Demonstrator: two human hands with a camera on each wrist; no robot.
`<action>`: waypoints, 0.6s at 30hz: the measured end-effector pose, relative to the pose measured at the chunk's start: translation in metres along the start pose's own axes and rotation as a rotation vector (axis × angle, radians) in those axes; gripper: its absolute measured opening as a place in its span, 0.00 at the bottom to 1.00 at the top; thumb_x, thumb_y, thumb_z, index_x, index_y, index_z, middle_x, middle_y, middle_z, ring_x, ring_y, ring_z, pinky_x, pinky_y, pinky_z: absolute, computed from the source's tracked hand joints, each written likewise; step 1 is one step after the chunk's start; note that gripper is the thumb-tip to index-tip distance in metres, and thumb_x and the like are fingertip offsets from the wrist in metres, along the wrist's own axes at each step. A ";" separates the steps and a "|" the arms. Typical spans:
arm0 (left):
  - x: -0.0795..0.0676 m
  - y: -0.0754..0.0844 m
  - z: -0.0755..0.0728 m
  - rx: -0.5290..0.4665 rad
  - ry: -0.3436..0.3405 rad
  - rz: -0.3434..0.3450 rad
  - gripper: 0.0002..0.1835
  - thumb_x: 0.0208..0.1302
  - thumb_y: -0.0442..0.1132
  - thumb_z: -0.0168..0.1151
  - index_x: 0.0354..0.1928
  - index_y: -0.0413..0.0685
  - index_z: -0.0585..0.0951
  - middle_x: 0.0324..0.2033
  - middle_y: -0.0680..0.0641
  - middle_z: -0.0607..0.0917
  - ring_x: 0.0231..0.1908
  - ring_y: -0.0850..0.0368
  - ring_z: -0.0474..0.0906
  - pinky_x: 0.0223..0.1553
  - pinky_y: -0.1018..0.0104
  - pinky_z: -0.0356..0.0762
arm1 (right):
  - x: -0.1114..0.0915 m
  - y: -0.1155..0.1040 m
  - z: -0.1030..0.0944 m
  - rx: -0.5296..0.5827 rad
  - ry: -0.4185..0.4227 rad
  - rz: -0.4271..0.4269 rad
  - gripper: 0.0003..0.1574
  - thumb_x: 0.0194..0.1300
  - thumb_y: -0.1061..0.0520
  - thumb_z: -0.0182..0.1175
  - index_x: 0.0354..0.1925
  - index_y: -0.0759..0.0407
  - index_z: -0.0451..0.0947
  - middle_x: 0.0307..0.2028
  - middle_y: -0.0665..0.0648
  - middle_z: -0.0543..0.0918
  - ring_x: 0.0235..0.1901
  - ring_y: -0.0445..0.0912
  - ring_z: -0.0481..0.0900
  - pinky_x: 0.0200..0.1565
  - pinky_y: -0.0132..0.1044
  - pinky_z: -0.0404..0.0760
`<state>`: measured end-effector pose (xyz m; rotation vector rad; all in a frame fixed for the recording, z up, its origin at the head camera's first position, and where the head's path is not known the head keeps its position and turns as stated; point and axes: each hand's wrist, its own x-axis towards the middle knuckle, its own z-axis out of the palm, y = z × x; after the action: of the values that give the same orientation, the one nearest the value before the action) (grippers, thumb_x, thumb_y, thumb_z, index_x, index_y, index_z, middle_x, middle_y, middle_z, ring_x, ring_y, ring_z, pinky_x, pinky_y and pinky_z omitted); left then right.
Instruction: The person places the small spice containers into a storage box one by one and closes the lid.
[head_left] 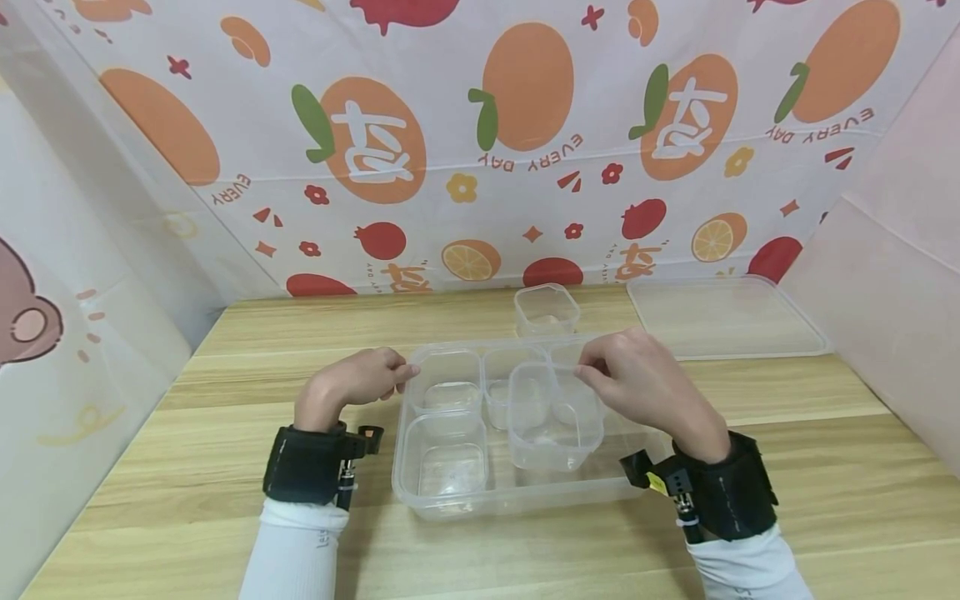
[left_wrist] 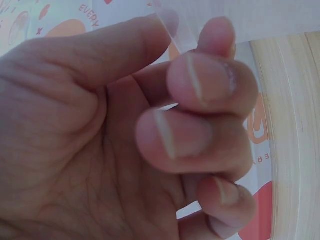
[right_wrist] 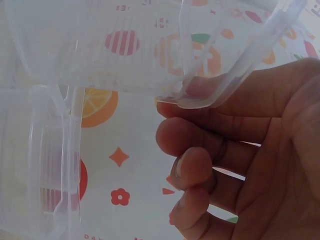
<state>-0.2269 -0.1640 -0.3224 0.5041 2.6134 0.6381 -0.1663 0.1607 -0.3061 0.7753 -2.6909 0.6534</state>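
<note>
A large clear plastic box stands on the wooden table, with several small clear containers inside, among them one at the front left and one at the back left. At the box's left rim, my left hand pinches the edge between thumb and index finger; the other fingers curl loosely beside it. Another small clear container is held tilted over the box's right part. Its rim is pinched by the thumb and index finger of my right hand, whose other fingers bend below.
Behind the box stands one more small clear container. A flat clear lid lies at the table's back right. A fruit-patterned cloth hangs along the table's rear edge, with pale cloth on both sides.
</note>
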 end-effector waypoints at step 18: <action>-0.001 0.000 0.001 -0.005 0.010 0.011 0.15 0.68 0.45 0.46 0.31 0.44 0.76 0.21 0.48 0.71 0.24 0.54 0.65 0.26 0.61 0.63 | 0.001 -0.008 0.007 -0.021 -0.009 0.000 0.04 0.55 0.61 0.61 0.25 0.56 0.82 0.15 0.46 0.73 0.17 0.39 0.66 0.20 0.34 0.69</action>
<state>-0.2261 -0.1640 -0.3230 0.5159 2.6197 0.6529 -0.1637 0.1509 -0.3094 0.7744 -2.7012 0.6221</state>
